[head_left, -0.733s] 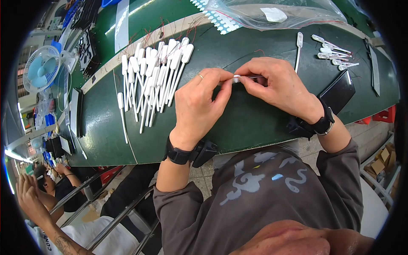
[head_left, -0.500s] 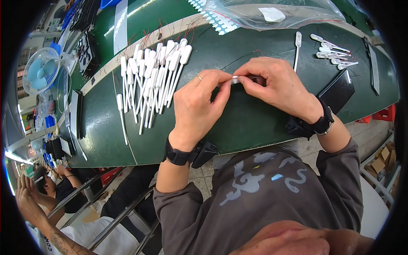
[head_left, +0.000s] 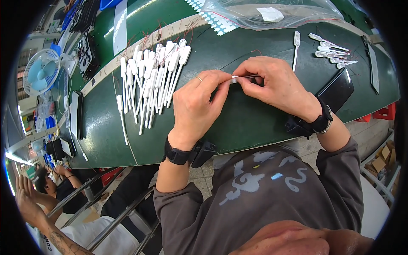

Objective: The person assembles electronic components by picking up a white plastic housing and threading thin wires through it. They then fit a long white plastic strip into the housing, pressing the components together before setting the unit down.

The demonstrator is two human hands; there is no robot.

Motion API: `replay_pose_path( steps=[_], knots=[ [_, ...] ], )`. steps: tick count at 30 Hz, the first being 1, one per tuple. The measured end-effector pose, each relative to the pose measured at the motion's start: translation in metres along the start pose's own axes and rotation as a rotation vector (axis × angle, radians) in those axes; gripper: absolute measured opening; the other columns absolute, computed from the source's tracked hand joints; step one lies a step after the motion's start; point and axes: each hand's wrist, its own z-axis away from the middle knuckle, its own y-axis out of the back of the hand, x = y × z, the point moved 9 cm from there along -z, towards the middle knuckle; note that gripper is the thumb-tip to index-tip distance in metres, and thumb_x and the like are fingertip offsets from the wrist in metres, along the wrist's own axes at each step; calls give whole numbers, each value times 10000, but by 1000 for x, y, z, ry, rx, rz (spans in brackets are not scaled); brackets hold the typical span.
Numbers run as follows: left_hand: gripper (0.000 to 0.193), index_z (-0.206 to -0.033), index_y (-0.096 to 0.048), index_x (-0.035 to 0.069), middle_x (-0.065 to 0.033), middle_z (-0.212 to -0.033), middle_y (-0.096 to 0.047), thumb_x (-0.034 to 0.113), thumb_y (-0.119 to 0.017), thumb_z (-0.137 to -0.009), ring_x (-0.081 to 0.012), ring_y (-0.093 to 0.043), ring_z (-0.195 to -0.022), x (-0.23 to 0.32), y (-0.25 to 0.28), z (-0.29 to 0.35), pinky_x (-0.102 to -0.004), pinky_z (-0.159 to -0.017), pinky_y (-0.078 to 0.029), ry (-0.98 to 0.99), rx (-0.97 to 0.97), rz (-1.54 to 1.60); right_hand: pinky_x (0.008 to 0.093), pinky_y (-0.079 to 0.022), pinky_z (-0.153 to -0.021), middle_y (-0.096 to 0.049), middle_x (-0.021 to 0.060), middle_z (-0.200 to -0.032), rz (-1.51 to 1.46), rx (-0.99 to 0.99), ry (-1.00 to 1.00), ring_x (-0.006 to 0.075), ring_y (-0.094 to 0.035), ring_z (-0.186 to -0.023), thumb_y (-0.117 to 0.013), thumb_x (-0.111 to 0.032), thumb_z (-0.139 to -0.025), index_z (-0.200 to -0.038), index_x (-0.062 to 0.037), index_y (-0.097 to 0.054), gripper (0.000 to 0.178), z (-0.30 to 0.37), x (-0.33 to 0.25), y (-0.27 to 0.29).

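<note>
My left hand pinches a small white piece between thumb and forefinger. On its other side my right hand closes thumb and forefinger on the same piece. A thin wire runs from it across my right fingers, and most of the piece is hidden. Left of my hands lies a bunch of white paddle-headed sticks with thin red wires at their heads. One similar white stick lies beyond my right hand. Several smaller white paddle pieces with wires lie farther right.
The green tabletop curves under my hands. A black phone lies by my right wrist, near a flat dark bar. A clear plastic bag lies at the back. A fan and a co-worker's hands are at left.
My right fingers have shifted slightly around the white piece, and more of the thin wire shows. Both hands stay in nearly the same place.
</note>
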Motion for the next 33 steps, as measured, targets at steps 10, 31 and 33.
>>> replay_pose_path(
  steps=[10, 31, 33],
  knots=[
    [140, -964, -743, 55, -24, -951, -744, -24, -759, -850, -56, -439, -516, 0, 0, 0, -232, -477, -361, -31, 4, -9, 266, -467, -586, -649, 65, -819, -14, 4, -25, 122, -573, -651, -675, -72, -902, -1021, -12, -716, 139, 0, 2, 0],
    [100, -1016, -737, 0, 64, -836, -670, 68, -712, -947, 26, -476, -629, -42, -11, 16, -156, -548, -367, 648, -57, 676, 235, -413, -573, -633, 18, -801, -83, 6, -92, 61, -506, -634, -672, -62, -935, -1025, -5, -720, 116, -1, -3, 2],
    [107, -1017, -734, -8, 71, -841, -665, 73, -706, -953, 31, -480, -636, -44, -12, 17, -154, -552, -369, 666, -62, 714, 234, -410, -572, -634, 17, -801, -81, 1, -84, 60, -503, -633, -672, -62, -937, -1024, -5, -720, 114, -1, -5, 1]
  ],
)
